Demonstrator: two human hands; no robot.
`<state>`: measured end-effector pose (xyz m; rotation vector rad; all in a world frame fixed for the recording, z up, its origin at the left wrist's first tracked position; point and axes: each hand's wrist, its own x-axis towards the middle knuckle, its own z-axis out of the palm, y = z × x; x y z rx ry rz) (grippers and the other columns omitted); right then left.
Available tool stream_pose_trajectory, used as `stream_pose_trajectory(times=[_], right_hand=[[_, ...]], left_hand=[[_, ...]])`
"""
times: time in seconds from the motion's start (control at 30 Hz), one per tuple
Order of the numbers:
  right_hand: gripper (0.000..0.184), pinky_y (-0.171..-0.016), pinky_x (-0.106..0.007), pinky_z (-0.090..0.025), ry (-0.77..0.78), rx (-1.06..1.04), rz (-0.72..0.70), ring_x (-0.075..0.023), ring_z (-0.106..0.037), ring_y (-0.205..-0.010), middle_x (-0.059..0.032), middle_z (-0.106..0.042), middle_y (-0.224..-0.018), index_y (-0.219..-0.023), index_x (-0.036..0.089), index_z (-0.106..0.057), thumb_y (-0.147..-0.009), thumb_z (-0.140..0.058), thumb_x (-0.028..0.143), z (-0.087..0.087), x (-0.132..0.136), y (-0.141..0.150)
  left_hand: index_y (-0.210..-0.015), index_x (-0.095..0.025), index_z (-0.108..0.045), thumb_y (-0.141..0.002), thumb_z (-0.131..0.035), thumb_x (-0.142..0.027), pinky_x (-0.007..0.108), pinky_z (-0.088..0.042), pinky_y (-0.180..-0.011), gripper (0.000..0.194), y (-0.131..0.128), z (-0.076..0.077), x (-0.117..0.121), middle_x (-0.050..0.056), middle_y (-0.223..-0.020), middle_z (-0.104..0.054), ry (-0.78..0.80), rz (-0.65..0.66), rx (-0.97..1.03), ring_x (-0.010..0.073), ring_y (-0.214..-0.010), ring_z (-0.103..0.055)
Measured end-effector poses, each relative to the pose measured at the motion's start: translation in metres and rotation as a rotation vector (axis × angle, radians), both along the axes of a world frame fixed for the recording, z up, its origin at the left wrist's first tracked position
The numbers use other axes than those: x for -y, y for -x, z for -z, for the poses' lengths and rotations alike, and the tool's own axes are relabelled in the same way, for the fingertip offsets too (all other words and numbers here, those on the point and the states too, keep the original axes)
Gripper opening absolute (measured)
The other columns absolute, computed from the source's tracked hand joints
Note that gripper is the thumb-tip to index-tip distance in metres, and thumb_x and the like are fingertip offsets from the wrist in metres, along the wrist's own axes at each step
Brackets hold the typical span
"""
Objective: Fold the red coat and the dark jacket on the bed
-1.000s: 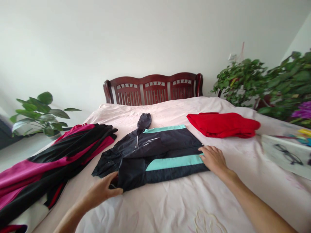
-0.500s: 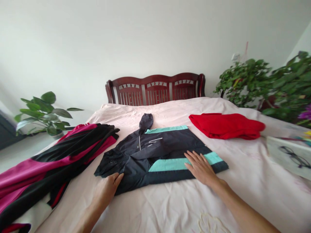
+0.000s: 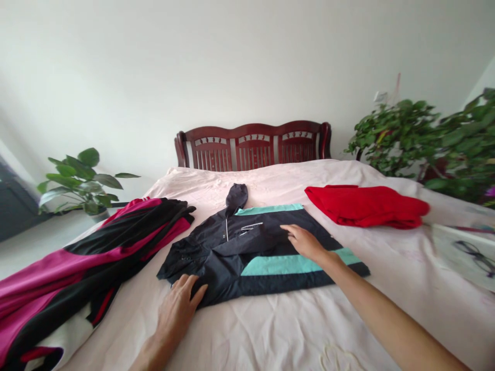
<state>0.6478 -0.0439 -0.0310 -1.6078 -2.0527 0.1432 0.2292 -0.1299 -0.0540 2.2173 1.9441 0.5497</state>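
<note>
A folded black jacket [image 3: 228, 257] with mint-green bands lies on the pale pink bedsheet [image 3: 270, 330], its dark hood [image 3: 236, 200] pointing toward the headboard. My right hand [image 3: 303, 243] rests flat on the middle of the jacket, fingers toward the left sleeve side. My left hand [image 3: 178, 309] lies at the jacket's near edge, with its fingertips on the dark fabric and its fingers spread. Neither hand grips anything.
A magenta-and-black garment [image 3: 77, 268] lies in a long heap on the left. A red folded garment [image 3: 367, 206] sits to the right. A wooden headboard [image 3: 253, 147] stands behind, with leafy potted plants [image 3: 398, 136] beyond the right side. A pale printed sheet [image 3: 467, 255] lies at the right.
My right hand has slid up and left, from the mint band onto the jacket's middle. My left hand has moved down slightly. The jacket's right end now lies flatter and further out.
</note>
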Motion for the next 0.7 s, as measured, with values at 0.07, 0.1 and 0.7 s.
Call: stream_pose_trajectory(times=[0.07,0.1,0.7], right_hand=[[0.07,-0.108,-0.038,-0.043,-0.027,-0.008,-0.126,-0.0198,-0.054,-0.128,-0.0092,-0.056,-0.141,-0.137,0.021,-0.055,-0.072,-0.042,-0.001,-0.008,-0.023,0.017],[0.076,-0.11,-0.037,-0.041,-0.031,-0.002,-0.168,-0.0191,-0.051,-0.131,-0.0089,-0.054,-0.143,-0.138,0.021,-0.054,-0.068,-0.042,-0.004,-0.012,-0.034,0.026],[0.025,-0.086,-0.041,-0.033,-0.54,0.428,0.152,-0.0265,-0.051,-0.095,-0.0091,-0.065,-0.097,-0.095,0.022,-0.071,-0.086,-0.05,0.011,-0.078,0.034,0.022]], left_hand=[[-0.104,-0.025,-0.067,-0.093,-0.046,-0.045,0.031,-0.047,-0.08,0.031,0.0,0.002,0.0,0.004,-0.103,-0.065,-0.024,0.008,-0.018,0.023,-0.101,-0.063],[-0.103,-0.026,-0.067,-0.093,-0.046,-0.044,0.031,-0.047,-0.081,0.029,0.0,0.003,0.0,0.004,-0.102,-0.065,-0.041,0.015,-0.021,0.0225,-0.101,-0.063],[-0.102,-0.029,-0.064,-0.098,-0.039,-0.041,0.027,-0.039,-0.065,0.028,-0.003,-0.006,0.001,0.002,-0.1,-0.062,0.081,-0.056,-0.033,0.0185,-0.089,-0.064]])
